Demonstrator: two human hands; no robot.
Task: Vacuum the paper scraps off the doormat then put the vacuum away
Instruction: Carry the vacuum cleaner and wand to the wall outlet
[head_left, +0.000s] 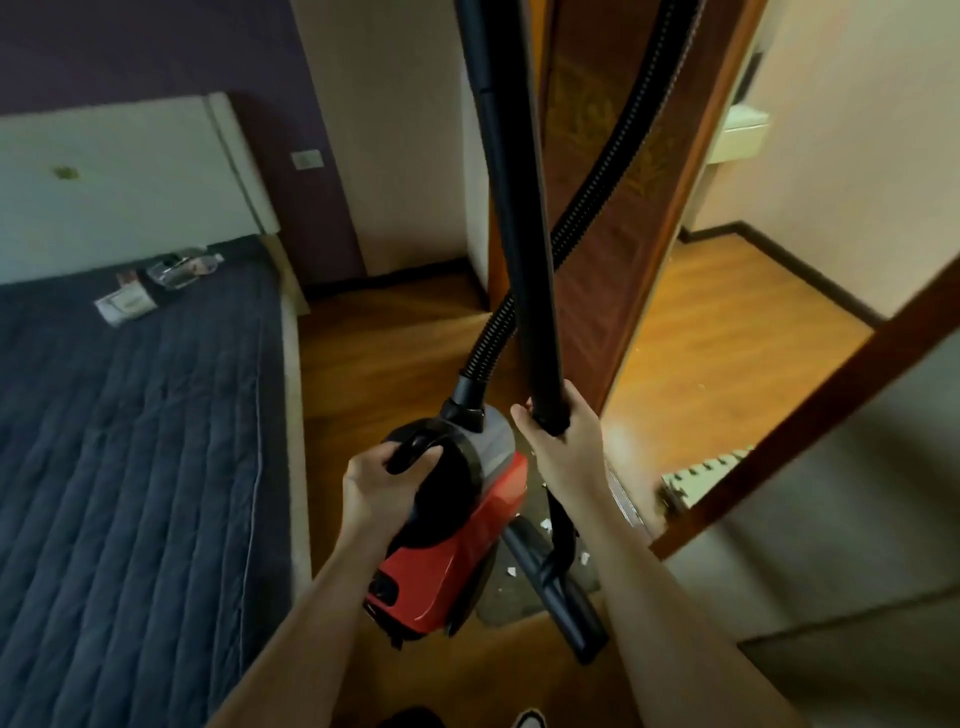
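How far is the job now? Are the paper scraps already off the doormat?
Nothing looks done yet: paper scraps lie on the doormat. In hand: the left hand grips the red vacuum by its handle, the right hand grips the black wand. Left: vacuum the scraps, then put the vacuum away.

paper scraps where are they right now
Lower centre of the head view: the paper scraps lie on the doormat, between the vacuum and the right forearm.

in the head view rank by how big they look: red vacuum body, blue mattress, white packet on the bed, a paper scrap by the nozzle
1. blue mattress
2. red vacuum body
3. white packet
4. paper scrap
Packet lies farther off, so real sizes may differ.
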